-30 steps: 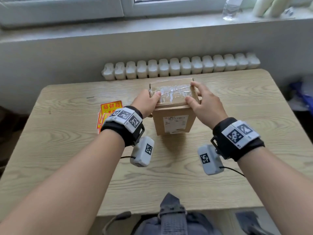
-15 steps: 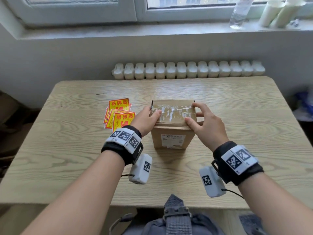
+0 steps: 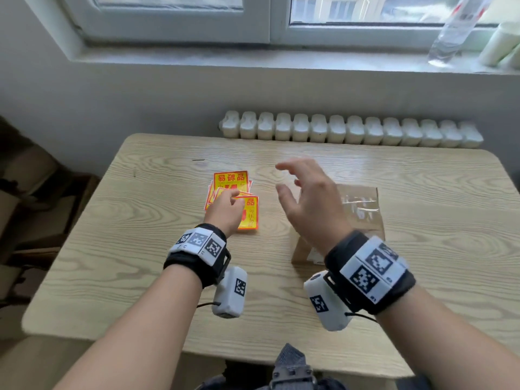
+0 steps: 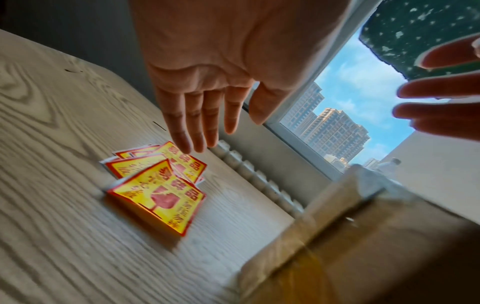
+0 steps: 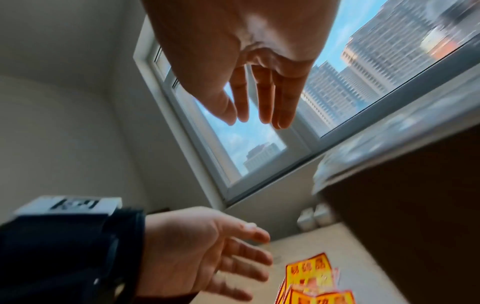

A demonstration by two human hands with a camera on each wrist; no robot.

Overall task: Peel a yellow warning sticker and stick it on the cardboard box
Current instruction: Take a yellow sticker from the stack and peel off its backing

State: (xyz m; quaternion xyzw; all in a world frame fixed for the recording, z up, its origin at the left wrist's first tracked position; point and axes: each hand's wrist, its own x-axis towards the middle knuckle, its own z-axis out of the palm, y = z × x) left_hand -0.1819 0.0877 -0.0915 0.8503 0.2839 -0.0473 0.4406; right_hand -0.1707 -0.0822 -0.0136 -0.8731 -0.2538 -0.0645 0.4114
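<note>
Left hand (image 3: 225, 211) released, fingers over loose sticker pile (image 3: 233, 198) at bench (image 3: 112, 263) ten o'clock. Right hand (image 3: 309, 204) released, in air. Cardboard box (image 3: 363, 215) at two o'clock. Risk: overlapping stickers, so fingers may lift several or scatter them

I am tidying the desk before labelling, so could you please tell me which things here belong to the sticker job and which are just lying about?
For the job:
- yellow warning stickers
- cardboard box
- left hand, right hand

Lying about:
- plastic bottle on the windowsill
- white rolls beside it
- radiator
</note>
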